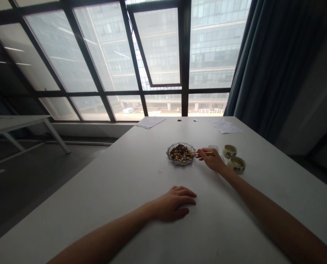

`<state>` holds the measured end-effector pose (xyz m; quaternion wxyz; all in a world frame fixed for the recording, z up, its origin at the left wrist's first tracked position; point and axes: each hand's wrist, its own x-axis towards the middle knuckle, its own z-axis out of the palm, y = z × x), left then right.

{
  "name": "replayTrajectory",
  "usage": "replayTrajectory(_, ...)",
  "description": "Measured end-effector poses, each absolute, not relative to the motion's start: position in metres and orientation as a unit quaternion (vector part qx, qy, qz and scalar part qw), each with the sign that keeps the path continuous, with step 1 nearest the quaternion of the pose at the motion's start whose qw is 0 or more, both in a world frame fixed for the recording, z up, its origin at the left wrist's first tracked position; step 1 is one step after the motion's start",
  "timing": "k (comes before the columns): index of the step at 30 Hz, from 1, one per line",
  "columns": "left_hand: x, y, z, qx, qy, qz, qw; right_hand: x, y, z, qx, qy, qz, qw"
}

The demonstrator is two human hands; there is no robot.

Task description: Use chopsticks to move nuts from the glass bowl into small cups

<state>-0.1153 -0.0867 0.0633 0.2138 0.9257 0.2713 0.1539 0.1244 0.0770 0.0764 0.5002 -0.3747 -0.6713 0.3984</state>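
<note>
A pair of chopsticks [191,153] is gripped in my right hand [210,159], with the tips reaching into a scalloped clear glass dish [169,157]. Mixed brown and tan pieces that look like nuts or beans [179,152] fill the dish. Whether the tips pinch a piece is too small to tell. My left hand [177,203] lies on the white table [119,194] in front of the dish, fingers stretched out and holding nothing. Just beyond and beside my right hand, clear containers [214,147] are partly hidden by it.
Two cream ceramic cups with dark characters, a farther one [229,150] and a nearer one [236,165], stand right of my right hand. Papers lie at the far left [150,122] and far right [226,127] of the table. A blue curtain [265,69] hangs at right.
</note>
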Motion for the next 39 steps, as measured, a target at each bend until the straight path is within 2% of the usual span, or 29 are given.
replayTrajectory(10, -0.115, -0.087, 0.065, 0.926, 0.270, 0.155, 0.214, 0.124, 0.072, 0.089, -0.384, -0.619, 0.412, 0.548)
replayTrajectory(23, -0.116, -0.086, 0.063, 0.927, 0.268, 0.156, 0.211, 0.207, 0.036, 0.205, -0.496, -0.538, 0.366, 0.574)
replayTrajectory(33, -0.116, -0.087, 0.064, 0.925, 0.277, 0.148, 0.212, 0.254, 0.026, 0.221, -0.556, -0.552, 0.389, 0.484)
replayTrajectory(39, -0.116, -0.087, 0.064, 0.926, 0.276, 0.150, 0.211, 0.246, 0.023, 0.222, -0.552, -0.554, 0.405, 0.474)
